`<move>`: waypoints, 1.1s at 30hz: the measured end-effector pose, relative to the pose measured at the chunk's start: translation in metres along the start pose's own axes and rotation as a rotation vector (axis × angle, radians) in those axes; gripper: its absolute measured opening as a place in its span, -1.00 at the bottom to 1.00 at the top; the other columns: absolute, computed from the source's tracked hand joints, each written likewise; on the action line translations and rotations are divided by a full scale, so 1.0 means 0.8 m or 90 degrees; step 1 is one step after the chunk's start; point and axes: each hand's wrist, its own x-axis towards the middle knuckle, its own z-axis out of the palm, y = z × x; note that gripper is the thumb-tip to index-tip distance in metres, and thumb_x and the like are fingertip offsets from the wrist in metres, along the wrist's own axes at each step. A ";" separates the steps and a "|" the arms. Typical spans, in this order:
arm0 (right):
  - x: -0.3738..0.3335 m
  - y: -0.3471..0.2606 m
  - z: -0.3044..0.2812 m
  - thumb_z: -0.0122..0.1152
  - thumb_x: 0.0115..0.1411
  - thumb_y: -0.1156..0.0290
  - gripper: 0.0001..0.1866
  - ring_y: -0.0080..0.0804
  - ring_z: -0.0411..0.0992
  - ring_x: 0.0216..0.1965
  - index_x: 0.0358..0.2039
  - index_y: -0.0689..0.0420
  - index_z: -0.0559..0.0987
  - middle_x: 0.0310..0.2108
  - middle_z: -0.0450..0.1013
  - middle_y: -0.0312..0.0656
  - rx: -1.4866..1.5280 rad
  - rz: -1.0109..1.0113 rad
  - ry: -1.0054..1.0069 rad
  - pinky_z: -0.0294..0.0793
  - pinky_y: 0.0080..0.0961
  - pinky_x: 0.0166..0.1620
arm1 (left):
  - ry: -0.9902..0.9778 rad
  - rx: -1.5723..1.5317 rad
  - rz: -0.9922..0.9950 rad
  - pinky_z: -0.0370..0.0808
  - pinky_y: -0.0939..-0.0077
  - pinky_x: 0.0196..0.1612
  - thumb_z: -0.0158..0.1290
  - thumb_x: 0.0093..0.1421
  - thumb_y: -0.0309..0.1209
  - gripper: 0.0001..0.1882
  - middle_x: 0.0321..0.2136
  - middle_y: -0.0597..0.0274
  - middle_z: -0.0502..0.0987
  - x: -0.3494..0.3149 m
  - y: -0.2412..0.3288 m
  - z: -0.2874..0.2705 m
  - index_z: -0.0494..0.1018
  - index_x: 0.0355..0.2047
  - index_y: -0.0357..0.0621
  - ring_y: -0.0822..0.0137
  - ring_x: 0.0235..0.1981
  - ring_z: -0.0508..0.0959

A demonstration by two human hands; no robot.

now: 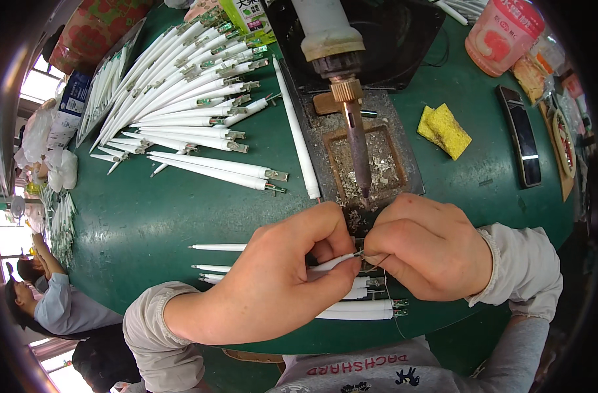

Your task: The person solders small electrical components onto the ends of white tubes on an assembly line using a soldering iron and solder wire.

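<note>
My left hand is closed round a white tapered stick, its end pointing right between thumb and fingers. Fingertips of my right hand pinch at that same end, where a thin wire hangs down in a loose curve. What else the right fingers cover is hidden. Just above both hands, the dark tip of a soldering iron points down over a metal tray of solder scraps. Beneath my hands lie several more white sticks with small circuit boards at their right ends.
A large fan of white sticks covers the far left of the green table. Yellow sponges, a phone and a pink tub stand to the right. Another person is at the left.
</note>
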 end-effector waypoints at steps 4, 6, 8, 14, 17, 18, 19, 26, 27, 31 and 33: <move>0.008 -0.004 -0.021 0.19 -0.14 0.62 -0.79 -0.34 0.35 -0.57 -0.44 0.19 0.39 -0.53 0.33 -0.19 0.077 0.068 -0.031 0.34 -0.49 -0.53 | 0.017 -0.025 0.012 0.35 0.67 -0.29 0.00 0.06 -0.67 -0.87 -0.38 0.27 0.37 0.000 0.000 -0.002 0.29 -0.41 -0.26 0.54 -0.33 0.39; 0.010 -0.002 -0.027 0.23 -0.10 0.61 -0.80 -0.44 0.38 -0.59 -0.45 0.18 0.40 -0.52 0.39 -0.21 0.098 0.111 -0.056 0.34 -0.55 -0.56 | 0.026 -0.049 0.019 0.35 0.66 -0.27 0.01 0.05 -0.66 -0.87 -0.37 0.26 0.37 0.001 0.001 -0.004 0.29 -0.41 -0.26 0.52 -0.32 0.40; 0.008 0.005 -0.027 0.23 -0.07 0.60 -0.81 -0.55 0.38 -0.63 -0.46 0.18 0.39 -0.54 0.40 -0.23 0.155 0.161 -0.061 0.29 -0.62 -0.61 | 0.038 -0.074 0.025 0.36 0.64 -0.25 0.02 0.05 -0.65 -0.88 -0.37 0.25 0.38 0.003 0.003 -0.007 0.29 -0.42 -0.26 0.51 -0.32 0.40; 0.010 -0.004 -0.035 0.19 -0.01 0.56 -0.87 -0.63 0.31 -0.71 -0.48 0.20 0.39 -0.61 0.37 -0.29 0.137 0.162 -0.068 0.16 -0.73 -0.67 | 0.049 -0.152 0.016 0.35 0.74 -0.48 0.01 0.07 -0.60 -0.87 -0.42 0.21 0.41 0.009 0.013 -0.011 0.26 -0.41 -0.26 0.55 -0.48 0.42; 0.013 -0.009 -0.032 0.17 0.01 0.56 -0.88 -0.70 0.28 -0.71 -0.49 0.20 0.39 -0.63 0.33 -0.33 0.178 0.221 -0.036 0.15 -0.75 -0.66 | 0.084 -0.144 0.049 0.30 0.79 -0.60 0.00 0.09 -0.58 -0.87 -0.48 0.22 0.42 0.010 0.014 -0.009 0.24 -0.40 -0.25 0.59 -0.57 0.40; 0.013 -0.010 -0.032 0.16 0.02 0.56 -0.89 -0.73 0.26 -0.69 -0.48 0.20 0.39 -0.63 0.32 -0.35 0.210 0.268 -0.031 0.14 -0.76 -0.65 | 0.091 -0.150 0.065 0.30 0.79 -0.61 0.00 0.09 -0.57 -0.87 -0.49 0.23 0.42 0.011 0.014 -0.009 0.25 -0.40 -0.25 0.59 -0.58 0.40; 0.013 -0.009 -0.031 0.16 0.02 0.56 -0.89 -0.73 0.26 -0.69 -0.48 0.20 0.39 -0.63 0.32 -0.35 0.210 0.269 -0.031 0.14 -0.76 -0.65 | 0.098 -0.156 0.081 0.30 0.80 -0.62 0.00 0.10 -0.57 -0.87 -0.50 0.24 0.42 0.012 0.014 -0.009 0.25 -0.40 -0.24 0.59 -0.59 0.40; 0.012 -0.004 -0.027 0.12 0.05 0.57 -0.88 -0.75 0.23 -0.55 -0.41 0.21 0.37 -0.51 0.28 -0.35 0.299 0.324 0.009 0.19 -0.80 -0.50 | 0.125 -0.160 0.103 0.29 0.80 -0.62 0.00 0.10 -0.57 -0.89 -0.53 0.24 0.42 0.015 0.016 -0.009 0.27 -0.42 -0.24 0.60 -0.62 0.39; 0.013 -0.005 -0.028 0.12 0.05 0.58 -0.88 -0.74 0.23 -0.53 -0.40 0.21 0.37 -0.49 0.28 -0.35 0.300 0.326 0.009 0.20 -0.79 -0.48 | 0.126 -0.150 0.118 0.28 0.80 -0.63 0.01 0.09 -0.58 -0.89 -0.54 0.24 0.42 0.015 0.016 -0.010 0.27 -0.43 -0.24 0.61 -0.62 0.39; 0.013 -0.002 -0.027 0.12 0.05 0.58 -0.87 -0.73 0.24 -0.51 -0.39 0.21 0.36 -0.48 0.28 -0.34 0.319 0.322 0.022 0.22 -0.78 -0.46 | 0.133 -0.133 0.166 0.25 0.79 -0.64 0.02 0.09 -0.57 -0.88 -0.55 0.23 0.42 0.017 0.012 -0.010 0.28 -0.43 -0.25 0.61 -0.64 0.37; 0.013 -0.002 -0.028 0.12 0.05 0.57 -0.87 -0.72 0.24 -0.50 -0.39 0.21 0.36 -0.47 0.28 -0.33 0.317 0.317 0.022 0.22 -0.77 -0.44 | 0.126 -0.134 0.160 0.25 0.79 -0.64 0.02 0.09 -0.57 -0.88 -0.54 0.23 0.42 0.016 0.014 -0.012 0.28 -0.42 -0.25 0.61 -0.64 0.37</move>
